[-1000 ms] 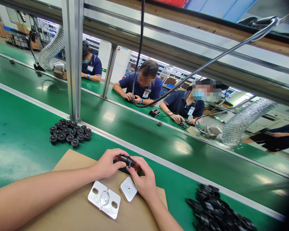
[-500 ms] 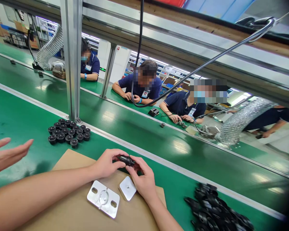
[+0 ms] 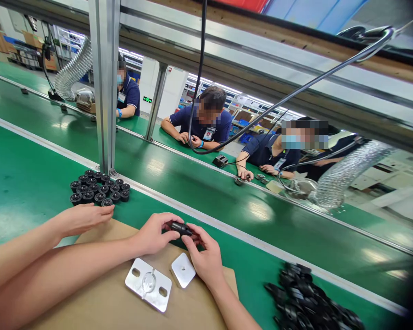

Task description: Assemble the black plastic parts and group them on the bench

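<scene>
Between my left hand [image 3: 155,234] and my right hand [image 3: 206,252] is a black cylindrical part [image 3: 181,228], lying roughly level. The fingers of both hands are closed on it, one hand at each end, and they hide part of its ends. Just below, on a brown cardboard sheet [image 3: 99,284], lie a silver metal plate [image 3: 148,284] with two slots and a round recess, and a smaller silver block [image 3: 183,270] with a small hole. The block is close to my right hand, not touched by it.
Another person's hand [image 3: 89,215] reaches in from the left beside several round black parts [image 3: 99,197]. A heap of black parts [image 3: 306,298] lies at the right. A metal post [image 3: 103,91] rises beyond. A hanging cable [image 3: 261,117] loops overhead. Co-workers sit across the green bench [image 3: 206,183].
The other person's hand has moved right, to the edge of the round black parts. My hands keep hold of the black part almost in place. A co-worker's hand across the bench has shifted.
</scene>
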Tool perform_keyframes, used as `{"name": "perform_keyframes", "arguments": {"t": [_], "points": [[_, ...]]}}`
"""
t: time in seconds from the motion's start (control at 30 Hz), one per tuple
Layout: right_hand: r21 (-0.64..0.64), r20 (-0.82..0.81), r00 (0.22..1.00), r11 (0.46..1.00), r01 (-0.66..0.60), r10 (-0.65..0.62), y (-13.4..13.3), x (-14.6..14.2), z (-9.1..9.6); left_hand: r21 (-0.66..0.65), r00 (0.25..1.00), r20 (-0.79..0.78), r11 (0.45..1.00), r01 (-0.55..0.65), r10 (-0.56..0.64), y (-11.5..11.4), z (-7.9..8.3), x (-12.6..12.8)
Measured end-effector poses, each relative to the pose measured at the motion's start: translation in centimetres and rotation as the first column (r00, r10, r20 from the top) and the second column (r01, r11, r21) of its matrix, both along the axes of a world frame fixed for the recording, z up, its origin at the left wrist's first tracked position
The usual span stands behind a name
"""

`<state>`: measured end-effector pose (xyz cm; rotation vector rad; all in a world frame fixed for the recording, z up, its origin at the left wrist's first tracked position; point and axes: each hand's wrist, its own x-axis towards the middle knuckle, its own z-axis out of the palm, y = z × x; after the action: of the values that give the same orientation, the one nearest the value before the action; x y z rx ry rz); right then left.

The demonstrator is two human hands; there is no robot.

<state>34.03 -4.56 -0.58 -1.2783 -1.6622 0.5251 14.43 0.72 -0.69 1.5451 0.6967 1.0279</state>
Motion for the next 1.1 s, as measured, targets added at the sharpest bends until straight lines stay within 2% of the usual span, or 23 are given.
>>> {"name": "perform_keyframes", "arguments": {"t": [0.23,0.43,0.57,0.87,0.97,1.1], "points": [[0.086,0.012,0.999,0.995,-0.043,0.042,0.09,0.05,0.31,-0.027,1.0,0.015,0.999,0.018,-0.018,0.22,-0.07,-0.07],[-0.046,-0.013,0.999,0.998,0.043,-0.044,0.15,0.11,0.17,0.016,1.0,0.017,1.0,0.013,-0.014,0.05,0.04,-0.09],[-0.089,-0.024,0.997,0.994,0.069,-0.071,0.46,0.21,-0.06,-0.003,1.0,-0.008,1.0,0.002,-0.002,-0.09,0.12,-0.09],[-0.06,-0.109,0.994,0.998,0.013,-0.019,0.06,0.14,-0.3,-0.099,1.0,0.008,0.995,0.027,-0.026,0.37,-0.03,-0.07],[-0.018,-0.063,0.998,0.999,-0.029,0.028,-0.22,0.15,-0.11,-0.117,0.999,0.034,0.992,0.044,-0.041,0.46,0.06,-0.11],[-0.064,-0.034,0.999,0.998,-0.021,0.019,-0.08,0.24,0.1,-0.107,0.998,0.024,0.993,0.052,-0.05,0.35,0.14,-0.11]]}}
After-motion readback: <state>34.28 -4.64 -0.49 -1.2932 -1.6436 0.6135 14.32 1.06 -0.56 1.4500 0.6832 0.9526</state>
